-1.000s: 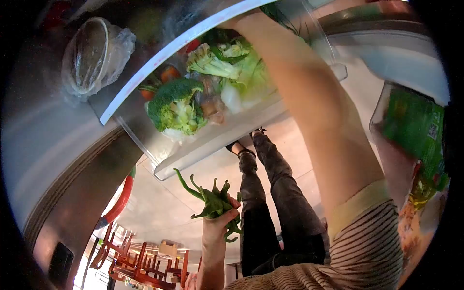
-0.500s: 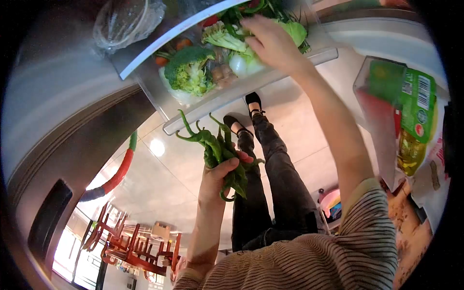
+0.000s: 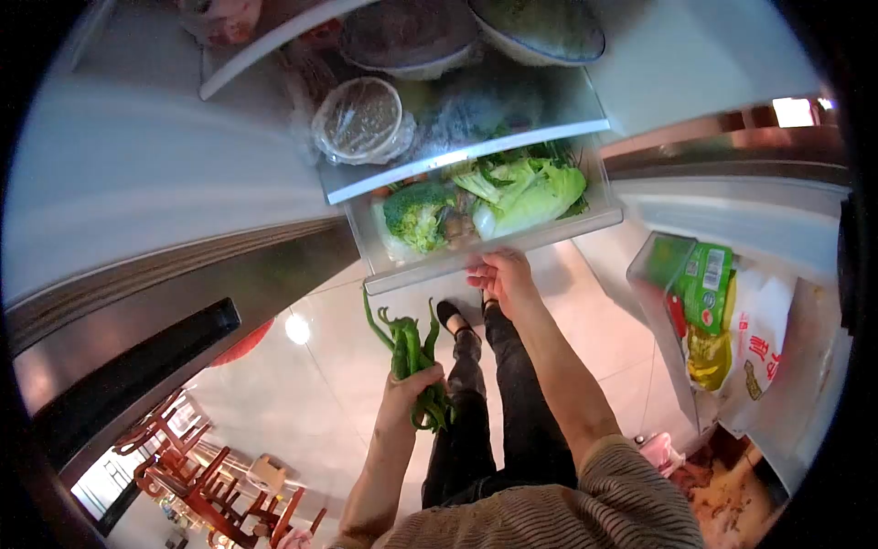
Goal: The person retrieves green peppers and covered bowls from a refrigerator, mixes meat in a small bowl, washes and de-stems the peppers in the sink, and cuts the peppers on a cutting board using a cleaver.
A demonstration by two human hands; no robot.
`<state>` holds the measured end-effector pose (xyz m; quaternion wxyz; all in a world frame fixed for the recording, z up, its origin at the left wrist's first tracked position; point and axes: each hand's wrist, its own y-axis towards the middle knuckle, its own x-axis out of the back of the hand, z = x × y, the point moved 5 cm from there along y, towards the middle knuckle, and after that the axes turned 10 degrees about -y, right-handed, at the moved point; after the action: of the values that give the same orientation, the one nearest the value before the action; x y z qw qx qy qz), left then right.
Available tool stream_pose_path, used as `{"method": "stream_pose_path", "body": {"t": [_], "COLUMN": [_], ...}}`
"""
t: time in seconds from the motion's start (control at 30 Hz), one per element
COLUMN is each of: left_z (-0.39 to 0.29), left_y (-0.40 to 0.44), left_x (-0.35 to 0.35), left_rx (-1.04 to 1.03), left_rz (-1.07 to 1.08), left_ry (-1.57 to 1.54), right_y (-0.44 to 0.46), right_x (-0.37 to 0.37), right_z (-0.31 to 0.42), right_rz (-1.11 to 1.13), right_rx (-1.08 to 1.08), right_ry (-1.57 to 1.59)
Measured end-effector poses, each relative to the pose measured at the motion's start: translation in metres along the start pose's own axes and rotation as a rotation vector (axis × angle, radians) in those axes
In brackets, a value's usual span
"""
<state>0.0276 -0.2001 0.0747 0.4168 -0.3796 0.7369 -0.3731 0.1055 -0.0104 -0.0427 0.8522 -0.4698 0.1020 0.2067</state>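
A bunch of long green chili peppers [image 3: 410, 352] is in my left hand [image 3: 409, 395], the fingers wrapped round it and the tips and stems poking out at top and bottom. My right hand [image 3: 505, 277] is at the front edge of the clear refrigerator drawer [image 3: 416, 273], its fingers curled against that edge. Inside the pulled-out drawer lie a broccoli head [image 3: 419, 216], a pale green leafy lettuce or cabbage [image 3: 535, 194] and some brownish items I cannot make out, partly covered by the broccoli.
Above the drawer, a glass shelf [image 3: 476, 146] carries a plastic-wrapped bowl [image 3: 358, 119] and larger covered bowls [image 3: 540, 32]. The open door at right holds a green packet [image 3: 709, 284] and a white plastic bag [image 3: 759, 334]. Wooden chairs [image 3: 197, 485] stand at lower left.
My right hand has come out from over the vegetables to the drawer's front edge. Less of the drawer shows past the shelf. The view has shifted, revealing more of the shelf.
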Motion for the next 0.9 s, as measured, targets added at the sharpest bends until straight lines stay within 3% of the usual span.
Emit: {"method": "stream_pose_path", "body": {"t": [0.17, 0.37, 0.43, 0.53, 0.63, 0.7, 0.9], "left_z": [0.016, 0.012, 0.01, 0.004, -0.004, -0.006, -0.028], "left_y": [-0.02, -0.011, -0.014, -0.023, -0.028, -0.04, -0.084], "left_x": [0.002, -0.002, -0.001, 0.0, -0.003, -0.004, -0.019], "left_rx": [-0.009, 0.011, 0.012, 0.016, -0.025, -0.049, -0.136], "left_rz": [-0.099, -0.09, -0.109, -0.121, -0.056, -0.005, 0.083], "left_ry": [-0.013, -0.158, -0.125, -0.12, -0.173, -0.233, -0.275], "right_y": [0.018, 0.062, 0.047, 0.042, 0.026, 0.012, -0.056], "right_x": [-0.018, -0.049, -0.06, -0.065, -0.064, -0.058, -0.057], "right_z": [0.027, 0.071, 0.086, 0.092, 0.098, 0.09, 0.076], "right_rz": [0.098, 0.066, -0.031, 0.061, 0.003, 0.037, 0.065], "right_rx": [0.027, 0.076, 0.142, 0.141, 0.124, -0.001, 0.052], "right_ry": [-0.002, 0.066, 0.053, -0.012, -0.177, -0.199, -0.3]}}
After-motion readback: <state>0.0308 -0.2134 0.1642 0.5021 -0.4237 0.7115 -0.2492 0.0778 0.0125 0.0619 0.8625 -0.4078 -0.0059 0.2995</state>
